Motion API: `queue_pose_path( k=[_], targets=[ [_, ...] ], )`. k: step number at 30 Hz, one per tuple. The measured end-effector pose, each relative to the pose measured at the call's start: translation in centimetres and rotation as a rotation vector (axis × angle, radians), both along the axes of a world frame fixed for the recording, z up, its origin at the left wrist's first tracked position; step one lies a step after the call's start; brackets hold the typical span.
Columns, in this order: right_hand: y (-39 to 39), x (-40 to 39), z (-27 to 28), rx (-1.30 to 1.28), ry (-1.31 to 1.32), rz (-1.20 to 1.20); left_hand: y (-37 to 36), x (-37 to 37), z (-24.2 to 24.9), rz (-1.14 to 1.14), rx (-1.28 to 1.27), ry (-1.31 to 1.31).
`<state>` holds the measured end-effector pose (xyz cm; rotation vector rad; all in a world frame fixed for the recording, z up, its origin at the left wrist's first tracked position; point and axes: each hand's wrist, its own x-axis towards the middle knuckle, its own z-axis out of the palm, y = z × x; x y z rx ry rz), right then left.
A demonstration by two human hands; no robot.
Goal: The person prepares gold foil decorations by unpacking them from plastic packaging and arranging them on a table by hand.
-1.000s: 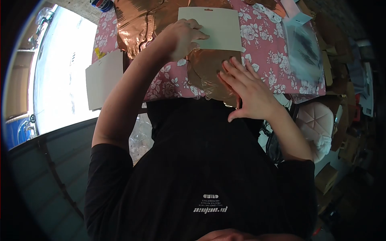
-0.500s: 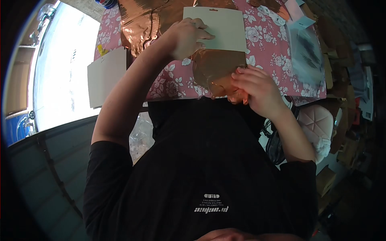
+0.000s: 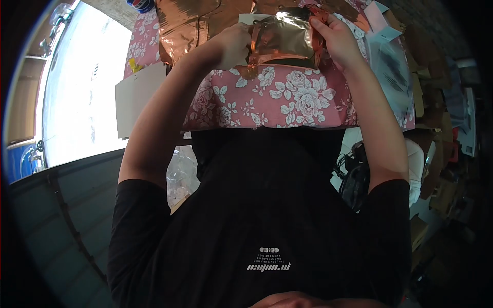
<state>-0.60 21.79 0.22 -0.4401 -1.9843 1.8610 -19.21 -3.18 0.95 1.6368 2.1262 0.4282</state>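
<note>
Foil, copper-coloured and folded into a flat packet [image 3: 283,37], is held at the far edge of the table, which is covered by a pink floral cloth [image 3: 277,100]. The packet is pinched along its near-left edge by the left hand [image 3: 233,43], whose fingers are curled closed on it, though the fingertips themselves are hidden behind the foil. Its right edge is gripped by the right hand [image 3: 336,36], with the thumb and fingers closed on the crinkled border. Strong glare is thrown off the middle of the packet, so its surface detail cannot be made out there. A pale card [image 3: 245,18] is seen only as a sliver behind the packet's upper left corner; the rest of it is covered. More crumpled copper foil [image 3: 187,23] is spread on the cloth beyond the left hand and is cut off by the top of the frame. A beige sheet of cardboard [image 3: 136,97] lies at the left of the table, partly hidden by the left forearm. A clear plastic bag [image 3: 390,61] lies to the right of the right hand; its dark contents cannot be identified. Much of the lower view is filled by the person's black shirt [image 3: 257,215], and the cluttered right side is too dark to read.
</note>
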Motion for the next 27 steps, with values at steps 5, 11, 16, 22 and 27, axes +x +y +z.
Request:
queue_pose_path(
  k=[5,11,16,22,27],
  targets=[
    [0.6,-2.2,-1.8,0.007,-0.065,0.026,-0.6,-2.5,-1.8,-0.09,0.104,-0.1],
    [-0.6,-1.8,-1.9,0.14,0.073,-0.183,-1.3,-0.3,-0.1,0.046,0.291,-0.486],
    [-2.9,4.8,-0.9,0.878,0.107,-0.452,-1.2,-0.7,0.2,-0.075,0.136,-0.261],
    [-4.7,7.2,-1.9,0.612,-0.209,-0.101,-0.3,-0.9,-0.4,-0.115,0.13,-0.041],
    [-4.6,6.5,-0.8,0.678,-0.353,-0.101,-0.8,-0.7,-1.7,-0.086,0.291,0.031]
  ],
)
